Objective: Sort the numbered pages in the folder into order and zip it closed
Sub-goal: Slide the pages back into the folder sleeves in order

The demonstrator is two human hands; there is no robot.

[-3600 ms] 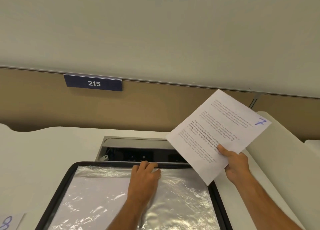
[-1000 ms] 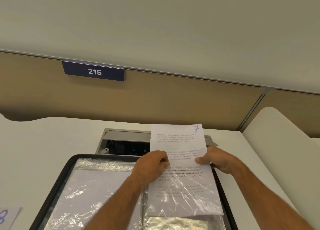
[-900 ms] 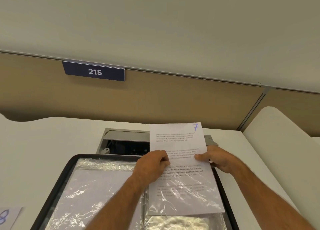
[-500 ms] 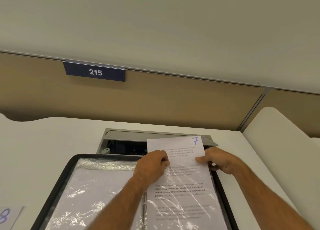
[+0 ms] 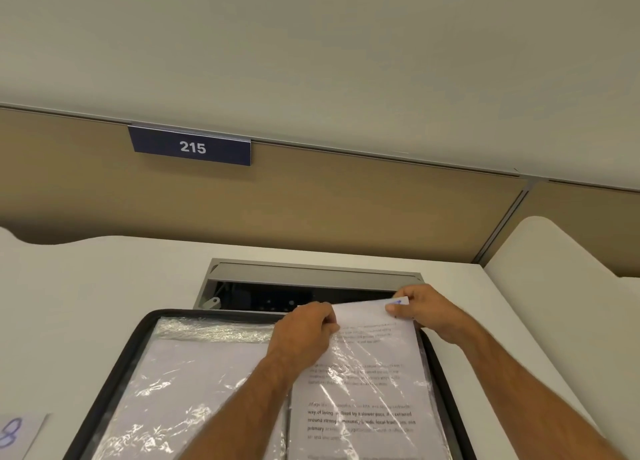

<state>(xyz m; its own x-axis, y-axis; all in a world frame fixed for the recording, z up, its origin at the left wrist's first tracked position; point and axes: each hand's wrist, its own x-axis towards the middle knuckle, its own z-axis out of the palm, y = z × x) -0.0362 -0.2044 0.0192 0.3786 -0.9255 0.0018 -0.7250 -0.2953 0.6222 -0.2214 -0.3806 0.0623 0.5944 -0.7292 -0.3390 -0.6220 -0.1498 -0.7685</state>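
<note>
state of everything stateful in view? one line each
folder: open flat, unzipped
page 7: nearly all inside the right sleeve, top edge still out
left hand: pinches the sleeve's top edge
right hand: pinches the page's top right corner
page 8: loose on the desk
cable box: lid open

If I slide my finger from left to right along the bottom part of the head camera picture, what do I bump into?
Sheet marked 8 → black folder rim → shiny left sleeve → left hand → page going into the right sleeve → right hand → white desk.
</note>
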